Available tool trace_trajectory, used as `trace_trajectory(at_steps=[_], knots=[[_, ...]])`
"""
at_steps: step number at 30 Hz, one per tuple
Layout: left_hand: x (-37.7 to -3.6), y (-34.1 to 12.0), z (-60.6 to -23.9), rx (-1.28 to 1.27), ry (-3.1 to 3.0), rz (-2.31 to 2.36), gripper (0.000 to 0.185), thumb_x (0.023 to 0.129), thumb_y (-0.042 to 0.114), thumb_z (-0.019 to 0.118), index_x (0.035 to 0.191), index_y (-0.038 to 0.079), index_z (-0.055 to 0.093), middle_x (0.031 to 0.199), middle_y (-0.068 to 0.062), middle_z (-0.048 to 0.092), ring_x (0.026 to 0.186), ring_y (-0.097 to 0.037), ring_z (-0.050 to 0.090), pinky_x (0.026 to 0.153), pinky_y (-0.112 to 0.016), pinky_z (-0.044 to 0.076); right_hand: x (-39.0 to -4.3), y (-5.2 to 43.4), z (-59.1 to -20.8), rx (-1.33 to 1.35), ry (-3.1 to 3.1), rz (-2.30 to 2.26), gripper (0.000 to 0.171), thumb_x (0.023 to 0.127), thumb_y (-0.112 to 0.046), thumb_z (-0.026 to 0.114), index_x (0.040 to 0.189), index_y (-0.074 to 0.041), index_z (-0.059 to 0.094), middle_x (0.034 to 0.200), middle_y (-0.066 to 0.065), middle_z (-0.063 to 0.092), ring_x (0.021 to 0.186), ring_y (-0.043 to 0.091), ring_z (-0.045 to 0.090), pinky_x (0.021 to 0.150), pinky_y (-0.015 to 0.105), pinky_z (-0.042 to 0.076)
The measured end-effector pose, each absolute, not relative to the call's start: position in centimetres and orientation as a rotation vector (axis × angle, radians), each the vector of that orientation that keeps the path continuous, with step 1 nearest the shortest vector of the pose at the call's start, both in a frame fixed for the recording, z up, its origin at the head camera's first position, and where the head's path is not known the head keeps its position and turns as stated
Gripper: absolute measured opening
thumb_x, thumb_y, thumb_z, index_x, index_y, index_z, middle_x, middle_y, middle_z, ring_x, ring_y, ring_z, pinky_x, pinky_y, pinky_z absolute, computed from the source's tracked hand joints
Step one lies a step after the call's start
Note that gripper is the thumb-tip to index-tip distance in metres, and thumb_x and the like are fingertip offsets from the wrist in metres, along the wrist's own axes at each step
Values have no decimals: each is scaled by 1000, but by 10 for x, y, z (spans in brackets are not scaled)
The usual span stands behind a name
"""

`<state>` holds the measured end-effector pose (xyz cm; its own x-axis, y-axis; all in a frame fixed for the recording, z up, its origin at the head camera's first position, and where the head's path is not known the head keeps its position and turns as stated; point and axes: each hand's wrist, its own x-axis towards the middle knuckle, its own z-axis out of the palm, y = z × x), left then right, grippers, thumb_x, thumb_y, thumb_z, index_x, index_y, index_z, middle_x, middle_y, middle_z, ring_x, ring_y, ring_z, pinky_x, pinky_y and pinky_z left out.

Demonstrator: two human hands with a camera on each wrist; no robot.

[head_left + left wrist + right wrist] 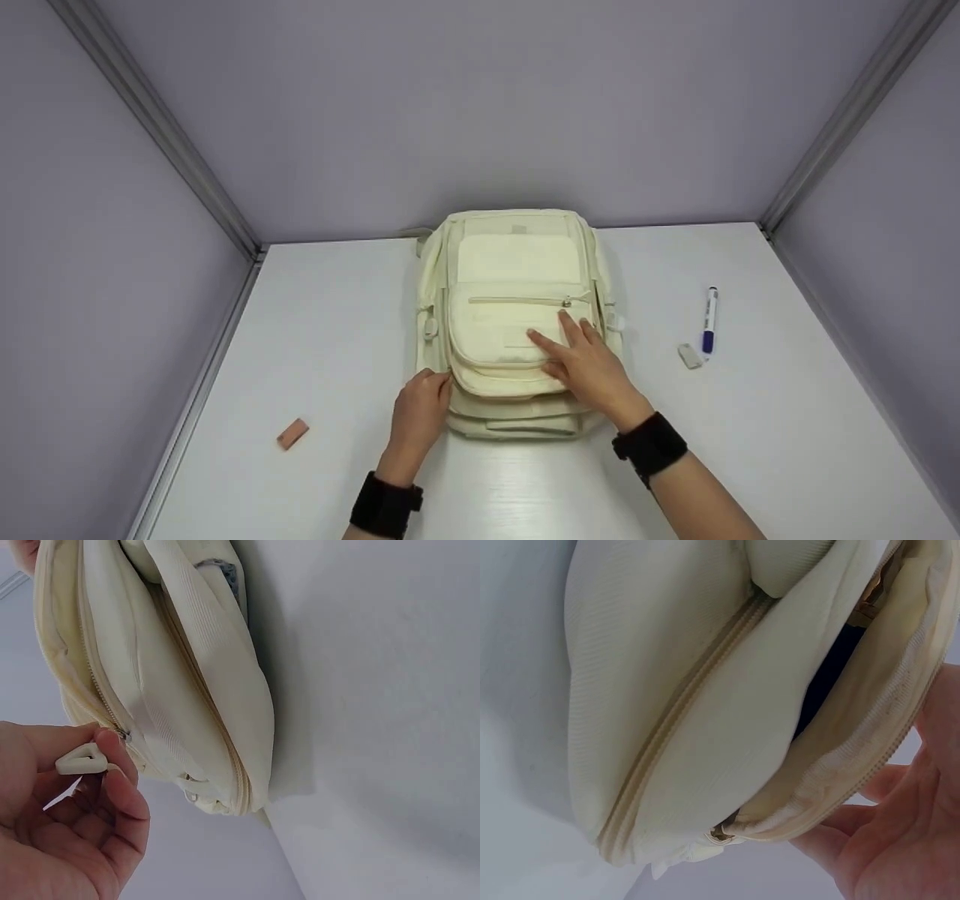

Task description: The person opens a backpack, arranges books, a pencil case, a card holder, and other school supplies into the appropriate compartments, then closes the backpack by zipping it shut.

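A cream backpack (517, 259) lies on the white table, its front pocket side facing up. At its left side my left hand (420, 409) pinches a pale zipper pull (82, 760) between thumb and fingers, beside the zipper slider of a partly unzipped pocket. My right hand (592, 367) rests on the lower right of the front pocket with its fingers spread. In the right wrist view the pocket's zipped edge (881, 757) gapes, and something dark blue (829, 679) shows inside, mostly hidden by the fabric.
To the left on the table (337, 315) sits a small orange-pink block (292, 433). On the right lie a white marker with a dark blue cap (709, 341) and a small greyish block (689, 356). Grey panels (480, 112) stand behind and at both sides.
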<state>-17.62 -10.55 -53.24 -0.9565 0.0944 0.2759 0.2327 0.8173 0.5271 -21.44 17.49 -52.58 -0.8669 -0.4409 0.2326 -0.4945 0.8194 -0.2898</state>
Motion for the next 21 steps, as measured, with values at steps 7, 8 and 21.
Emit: trace_trajectory(at_steps=[7, 8, 21], knots=[[-184, -100, -540, -293, -2802, -797, 6, 90, 5, 70, 87, 1, 75, 72, -3, 58, 63, -17, 60, 54, -31, 49, -214, 174, -523, 721, -2858, 517, 51, 96, -35, 62, 145, -31, 50, 151, 30, 29, 128, 60, 34, 90, 66, 43], [-186, -100, -541, -296, -2804, -790, 7, 90, 5, 70, 87, 1, 74, 72, -2, 57, 63, -17, 60, 54, -31, 49, -215, 174, -523, 718, -2863, 516, 51, 96, -35, 62, 145, -31, 50, 151, 30, 29, 128, 60, 33, 89, 66, 43], [-199, -101, -538, -264, -2841, -804, 11, 93, 6, 66, 91, -1, 74, 73, -4, 58, 63, -16, 58, 54, -32, 48, -233, 167, -521, 681, -2919, 504, 51, 98, -37, 58, 147, -35, 46, 153, 29, 27, 131, 58, 31, 92, 65, 42]])
